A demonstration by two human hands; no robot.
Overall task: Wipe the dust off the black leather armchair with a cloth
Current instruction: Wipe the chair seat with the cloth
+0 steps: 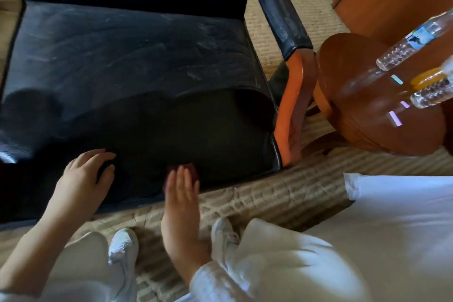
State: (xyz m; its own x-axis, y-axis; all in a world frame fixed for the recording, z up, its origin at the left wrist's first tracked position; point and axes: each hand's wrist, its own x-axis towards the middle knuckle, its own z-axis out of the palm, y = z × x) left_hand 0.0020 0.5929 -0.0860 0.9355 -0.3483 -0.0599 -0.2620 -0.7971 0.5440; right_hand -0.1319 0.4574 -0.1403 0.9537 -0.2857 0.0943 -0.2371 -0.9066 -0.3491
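— Where's the cloth?

— Under the right hand (182,189). It's a small dark red cloth (188,169), pressed flat against the front face of the black leather armchair (137,61), low down near the bottom edge. Only a bit of it pokes out beyond the fingertips; the picture is blurred there.

— How are the fingers (182,176) on it?

— Straight and pressed together, palm flat on the cloth, not pinching it. The fingertips point up the front of the seat.

— And the other hand?

— The left hand (84,174) rests on the leather just to the left of the right-hand fingers, a little higher. Its fingers (103,157) are spread and slightly curled, holding nothing.

— Is the chair dusty?

— The seat cushion above both sets of fingers shows pale grey streaks and smears. The padded black armrest (279,7), up and to the right of the fingers, is dusty too, and ends in an orange wooden arm front (290,95).

— What else is about?

— Beyond that, further right of the fingers, a round brown wooden counter (362,110) carries two clear plastic bottles (414,41). Below the fingers, a beige ribbed carpet (257,198) and the person's white trainers (123,245).
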